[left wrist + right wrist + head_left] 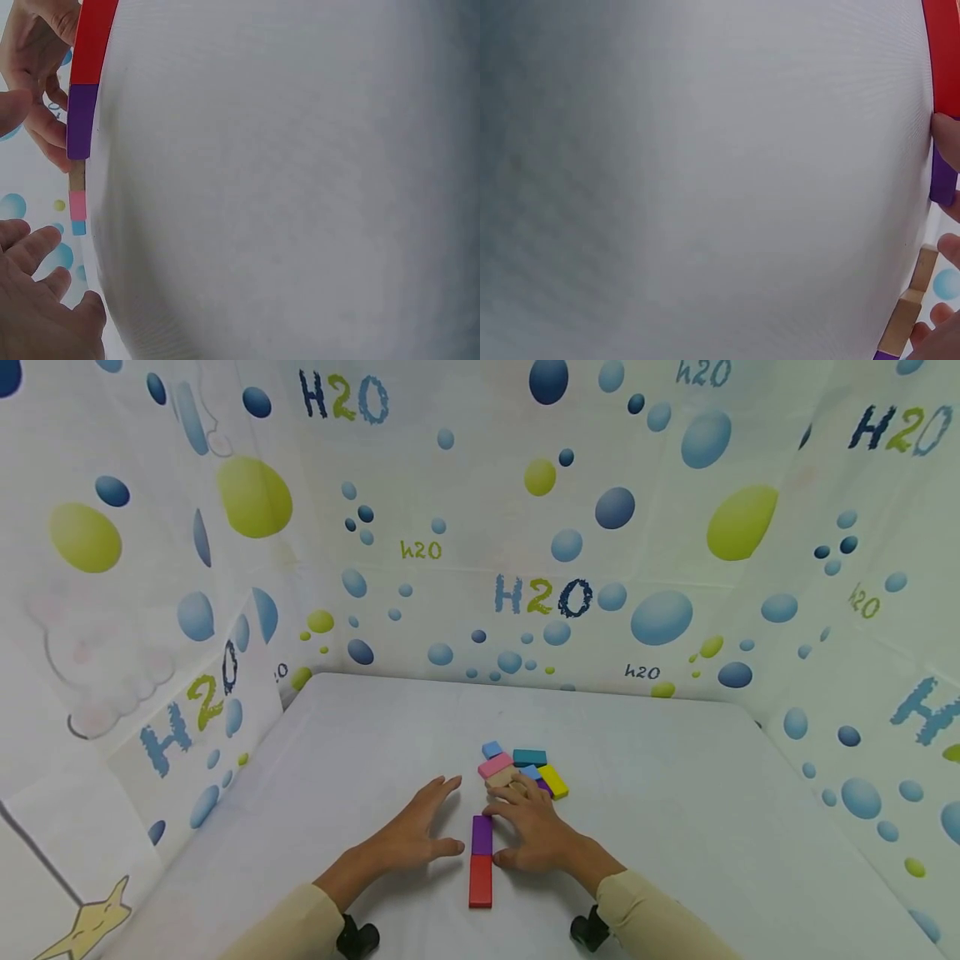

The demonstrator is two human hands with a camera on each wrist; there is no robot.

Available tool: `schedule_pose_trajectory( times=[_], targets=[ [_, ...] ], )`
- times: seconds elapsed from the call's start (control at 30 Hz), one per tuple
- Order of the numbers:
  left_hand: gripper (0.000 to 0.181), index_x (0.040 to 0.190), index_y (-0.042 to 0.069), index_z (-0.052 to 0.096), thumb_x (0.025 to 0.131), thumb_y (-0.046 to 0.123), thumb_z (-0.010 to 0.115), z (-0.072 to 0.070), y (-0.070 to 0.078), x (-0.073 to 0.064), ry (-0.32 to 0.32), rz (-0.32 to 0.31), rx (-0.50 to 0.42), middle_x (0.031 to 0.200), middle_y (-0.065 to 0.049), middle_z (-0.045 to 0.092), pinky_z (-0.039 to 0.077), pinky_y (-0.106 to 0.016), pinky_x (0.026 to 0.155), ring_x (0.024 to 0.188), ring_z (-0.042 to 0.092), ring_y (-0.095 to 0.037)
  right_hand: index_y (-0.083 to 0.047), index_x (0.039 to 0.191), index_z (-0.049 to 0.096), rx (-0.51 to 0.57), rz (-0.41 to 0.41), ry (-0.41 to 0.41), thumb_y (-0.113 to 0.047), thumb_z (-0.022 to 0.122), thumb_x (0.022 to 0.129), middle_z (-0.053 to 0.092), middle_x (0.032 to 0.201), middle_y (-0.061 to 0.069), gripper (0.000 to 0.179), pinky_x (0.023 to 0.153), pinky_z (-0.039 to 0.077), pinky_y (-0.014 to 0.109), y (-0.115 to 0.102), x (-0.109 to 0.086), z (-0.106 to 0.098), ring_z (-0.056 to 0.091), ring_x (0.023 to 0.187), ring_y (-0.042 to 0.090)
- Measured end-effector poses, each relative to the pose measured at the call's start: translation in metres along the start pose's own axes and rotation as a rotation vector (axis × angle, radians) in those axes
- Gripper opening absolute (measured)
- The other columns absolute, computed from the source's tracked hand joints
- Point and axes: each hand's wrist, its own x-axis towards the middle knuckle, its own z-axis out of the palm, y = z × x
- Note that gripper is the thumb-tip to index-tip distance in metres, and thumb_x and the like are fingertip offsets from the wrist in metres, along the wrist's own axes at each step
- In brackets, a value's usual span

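A red block (481, 882) and a purple block (482, 835) lie end to end in a line pointing away from me. With its thumb at the side near their seam and its index finger at the far end, my right hand (534, 833) holds the purple block. Its other fingers spread over the pile behind. Left of the line, my left hand (408, 839) hovers with fingers extended and apart, holding nothing; its thumb points toward the seam. In the right wrist view, the thumb (946, 139) covers part of the purple block.
Beyond the line lies a loose pile: a pink block (496, 765), a teal block (529, 757), a yellow block (553, 782), a small blue block (491, 749) and wooden blocks (501, 777), partly under my right fingers. A white cloth (360, 727) covers the table; printed curtains surround it.
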Motion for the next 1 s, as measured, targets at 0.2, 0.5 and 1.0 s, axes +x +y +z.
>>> schedule_pose_trajectory(
  times=[0.2,0.5,1.0],
  targets=[
    [0.094,0.161,0.02,0.028,0.083,0.039,0.077,0.001,0.0,0.0,-0.008,-0.009,-0.005,0.167,-0.016,0.021,0.025,-0.071,0.112,0.153,0.019,-0.039,-0.031,0.142,0.058,0.003,0.003,-0.002,-0.04,0.078,0.081,0.04,0.16,-0.001,0.064,0.115,0.017,0.072,-0.001,0.0,0.0,0.012,0.153,0.037],
    [0.092,0.161,0.019,0.028,0.085,0.037,0.077,0.001,0.003,0.0,-0.047,0.018,0.005,0.166,-0.011,0.026,0.027,-0.067,0.114,0.152,0.023,-0.037,-0.03,0.143,0.057,0.002,-0.009,0.03,-0.04,0.076,0.083,0.041,0.158,0.001,0.064,0.115,0.021,0.07,0.002,-0.001,0.0,0.016,0.152,0.037],
    [0.07,0.15,0.02,0.051,0.089,0.048,0.071,0.009,0.017,-0.006,-0.158,0.258,0.4,0.161,0.003,0.036,0.039,-0.048,0.114,0.151,0.03,-0.022,-0.015,0.134,0.062,-0.067,-0.041,0.216,-0.017,0.069,0.085,0.057,0.142,0.002,0.05,0.115,0.031,0.059,0.017,0.014,-0.003,0.038,0.141,0.034]
  ],
)
